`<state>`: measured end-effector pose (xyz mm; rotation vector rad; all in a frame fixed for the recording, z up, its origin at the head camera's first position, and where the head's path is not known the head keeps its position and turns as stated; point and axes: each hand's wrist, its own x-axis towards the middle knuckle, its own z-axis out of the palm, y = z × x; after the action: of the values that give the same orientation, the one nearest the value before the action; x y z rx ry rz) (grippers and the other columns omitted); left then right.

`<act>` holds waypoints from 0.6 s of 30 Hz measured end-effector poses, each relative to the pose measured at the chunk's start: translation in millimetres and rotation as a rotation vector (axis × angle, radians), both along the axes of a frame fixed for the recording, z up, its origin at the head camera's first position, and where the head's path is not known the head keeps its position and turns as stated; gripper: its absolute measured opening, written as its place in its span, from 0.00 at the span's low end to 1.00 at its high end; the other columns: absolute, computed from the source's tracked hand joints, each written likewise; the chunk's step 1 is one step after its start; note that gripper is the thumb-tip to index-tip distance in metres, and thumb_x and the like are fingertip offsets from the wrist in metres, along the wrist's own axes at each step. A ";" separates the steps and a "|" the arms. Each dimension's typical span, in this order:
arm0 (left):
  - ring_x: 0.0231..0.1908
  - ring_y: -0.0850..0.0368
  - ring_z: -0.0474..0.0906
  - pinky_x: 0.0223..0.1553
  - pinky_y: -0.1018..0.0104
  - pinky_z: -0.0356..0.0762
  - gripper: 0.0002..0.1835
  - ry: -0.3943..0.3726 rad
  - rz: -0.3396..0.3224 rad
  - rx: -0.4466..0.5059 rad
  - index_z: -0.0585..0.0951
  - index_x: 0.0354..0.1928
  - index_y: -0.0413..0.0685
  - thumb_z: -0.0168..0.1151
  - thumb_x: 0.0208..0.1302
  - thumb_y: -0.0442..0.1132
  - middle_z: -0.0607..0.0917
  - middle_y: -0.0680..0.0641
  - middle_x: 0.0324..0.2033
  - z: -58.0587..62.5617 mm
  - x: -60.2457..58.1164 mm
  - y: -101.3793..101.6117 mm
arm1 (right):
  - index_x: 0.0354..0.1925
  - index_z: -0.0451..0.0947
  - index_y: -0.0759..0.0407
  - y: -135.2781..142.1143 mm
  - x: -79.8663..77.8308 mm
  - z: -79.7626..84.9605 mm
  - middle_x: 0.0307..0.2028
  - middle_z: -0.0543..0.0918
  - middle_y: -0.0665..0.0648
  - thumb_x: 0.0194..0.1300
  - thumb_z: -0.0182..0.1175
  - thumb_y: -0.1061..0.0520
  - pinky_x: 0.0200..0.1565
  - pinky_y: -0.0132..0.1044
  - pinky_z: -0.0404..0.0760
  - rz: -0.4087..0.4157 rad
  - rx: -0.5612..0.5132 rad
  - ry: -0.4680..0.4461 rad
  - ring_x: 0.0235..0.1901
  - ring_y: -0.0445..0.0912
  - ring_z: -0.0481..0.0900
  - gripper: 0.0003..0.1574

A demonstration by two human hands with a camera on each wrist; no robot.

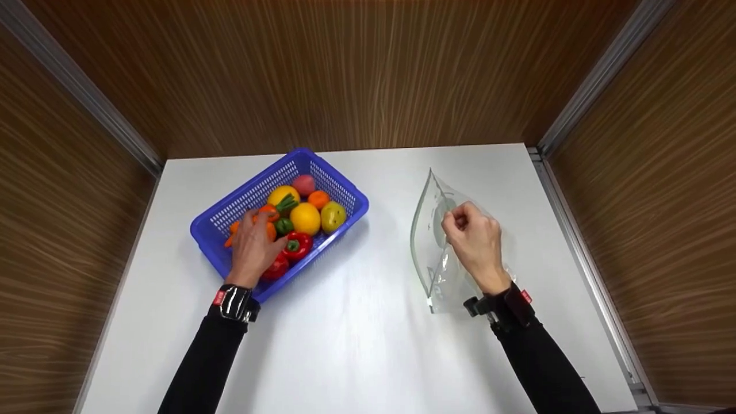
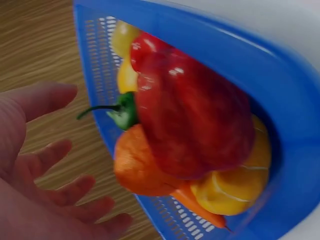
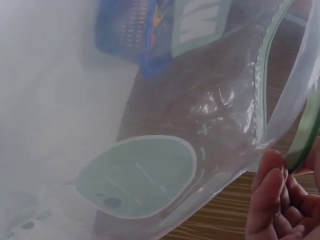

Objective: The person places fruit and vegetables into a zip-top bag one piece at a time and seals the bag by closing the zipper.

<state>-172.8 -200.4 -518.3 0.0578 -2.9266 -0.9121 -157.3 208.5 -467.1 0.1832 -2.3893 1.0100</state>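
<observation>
My left hand point(image 1: 250, 247) hovers over the near left part of a blue plastic basket point(image 1: 195, 225), its fingers spread apart above the produce. In the left wrist view those fingers point(image 2: 47, 97) hold nothing. Closest to them are a green pepper point(image 2: 125, 111) with a long stem and an orange tangerine-like fruit point(image 2: 142, 162); a large red bell pepper point(image 2: 195, 115) lies beside these. On the right, my right hand point(image 1: 476, 241) pinches the edge of a clear zip bag point(image 1: 422, 253). Its mouth gapes toward the basket, and the green zip strip point(image 3: 306, 127) runs into the fingertips.
Also in the basket are a yellow-green fruit point(image 1: 333, 217), a round yellow-orange fruit point(image 1: 305, 218), a small orange fruit point(image 1: 319, 199) and a pink fruit point(image 1: 303, 184). The white table point(image 1: 356, 345) is bounded by wood-grain panels point(image 1: 345, 75) behind and at both sides.
</observation>
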 end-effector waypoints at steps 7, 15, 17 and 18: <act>0.62 0.28 0.69 0.64 0.35 0.68 0.32 -0.019 0.019 -0.065 0.73 0.64 0.29 0.73 0.63 0.38 0.72 0.25 0.64 -12.8 -4.0 -8.6 | 0.26 0.81 0.62 -1.2 -0.3 -1.0 0.18 0.83 0.54 0.62 0.65 0.63 0.26 0.41 0.74 0.008 0.007 -0.011 0.17 0.46 0.77 0.08; 0.55 0.24 0.75 0.50 0.29 0.76 0.21 0.005 0.035 -0.087 0.75 0.63 0.33 0.61 0.69 0.27 0.74 0.26 0.60 -20.9 -0.7 -16.5 | 0.26 0.80 0.61 -1.6 1.3 -1.8 0.19 0.83 0.54 0.62 0.65 0.62 0.26 0.41 0.73 0.012 0.019 -0.018 0.18 0.46 0.77 0.07; 0.56 0.23 0.75 0.50 0.29 0.76 0.24 0.018 0.025 -0.082 0.74 0.63 0.33 0.63 0.65 0.26 0.74 0.25 0.60 -21.6 -1.5 -18.1 | 0.26 0.80 0.61 -0.7 1.7 -2.5 0.19 0.83 0.54 0.62 0.65 0.63 0.26 0.41 0.73 0.005 0.017 -0.021 0.18 0.46 0.77 0.07; 0.55 0.23 0.75 0.50 0.29 0.76 0.24 0.024 0.018 -0.076 0.74 0.63 0.32 0.64 0.65 0.26 0.74 0.25 0.60 -22.1 -2.2 -18.6 | 0.26 0.80 0.61 -0.2 1.9 -2.9 0.19 0.83 0.54 0.62 0.65 0.63 0.26 0.41 0.73 0.002 0.015 -0.021 0.18 0.46 0.77 0.07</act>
<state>-175.0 -219.1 -540.4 0.0686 -2.9304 -0.7928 -155.4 208.3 -470.0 0.1815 -2.4169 0.9997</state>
